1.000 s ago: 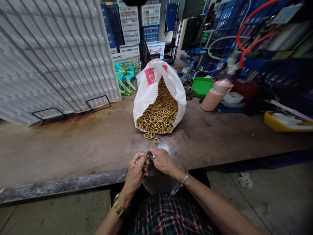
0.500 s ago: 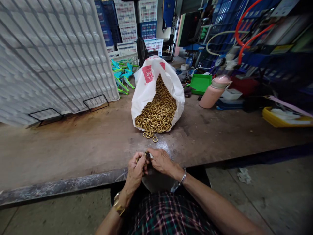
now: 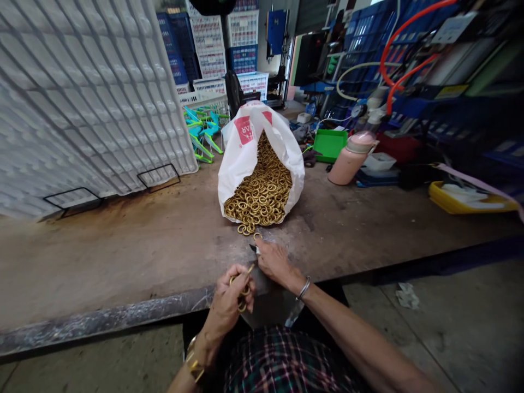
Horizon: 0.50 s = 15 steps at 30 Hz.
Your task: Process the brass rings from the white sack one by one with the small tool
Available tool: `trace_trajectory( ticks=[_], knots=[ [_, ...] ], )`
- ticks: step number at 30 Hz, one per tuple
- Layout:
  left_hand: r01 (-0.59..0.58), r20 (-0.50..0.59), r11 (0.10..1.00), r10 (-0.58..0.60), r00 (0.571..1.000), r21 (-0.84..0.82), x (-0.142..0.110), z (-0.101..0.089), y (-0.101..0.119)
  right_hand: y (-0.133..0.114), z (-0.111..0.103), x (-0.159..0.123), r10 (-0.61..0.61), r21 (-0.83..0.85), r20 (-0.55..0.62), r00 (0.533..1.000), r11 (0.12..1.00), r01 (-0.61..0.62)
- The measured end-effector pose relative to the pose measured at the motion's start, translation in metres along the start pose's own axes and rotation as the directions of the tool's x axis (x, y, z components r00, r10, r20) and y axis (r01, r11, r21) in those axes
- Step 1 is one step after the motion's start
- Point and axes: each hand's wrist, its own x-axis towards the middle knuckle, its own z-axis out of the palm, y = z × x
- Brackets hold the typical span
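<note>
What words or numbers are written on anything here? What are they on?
White bag of gold rings: a red patch with white letters, only partly showing, too folded and blurred to read.
Labels on the shelves at right: too small and blurred to read.
Nothing else carries readable text.

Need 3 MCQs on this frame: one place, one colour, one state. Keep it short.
1. Where does the white plastic bag lie?
A. on the workbench
B. on the floor
C. inside a blue crate

2. What colour is the bottle right of the bag?
A. green
B. pink
C. black

3. What is the left hand doing?
A. resting flat and empty
B. gripping the bottle
C. holding several gold rings

Key: 1 A, the bag sits on the workbench, its mouth spilling rings. 2 B, its body is pale pink. 3 C, rings show between the curled fingers, while the right hand reaches toward the loose rings by the bag.
</note>
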Motion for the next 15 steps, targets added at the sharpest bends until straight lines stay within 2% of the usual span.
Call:
trace_trajectory(
  ticks=[3,5,8,10,13,15],
  knots=[
    [0.048,-0.046,0.974,-0.06,0.997,-0.221,0.006,-0.003,-0.004,0.006,-0.003,0.009,0.125,-0.012,-0.104,0.987,0.992,-0.127],
    [0.082,-0.075,0.957,-0.107,0.991,-0.278,0.008,-0.006,-0.006,0.008,-0.003,0.015,0.147,-0.031,-0.157,0.977,0.988,-0.154],
    [0.117,-0.134,0.942,-0.166,0.977,-0.316,0.007,-0.006,-0.011,0.012,0.003,0.018,0.057,-0.101,-0.156,0.986,0.992,-0.074],
    [0.097,-0.168,0.925,-0.168,0.971,-0.367,0.009,-0.004,-0.015,0.021,0.012,0.02,0.07,-0.109,-0.125,0.99,0.991,-0.084],
    [0.107,-0.131,0.923,-0.166,0.977,-0.37,0.024,-0.009,-0.022,0.048,0.032,0.037,0.031,-0.002,-0.158,0.987,1.0,-0.031],
    [0.086,-0.114,0.941,-0.129,0.985,-0.326,0.034,-0.017,-0.026,0.063,0.044,0.053,-0.061,0.078,-0.227,0.972,0.994,0.081]
  ],
)
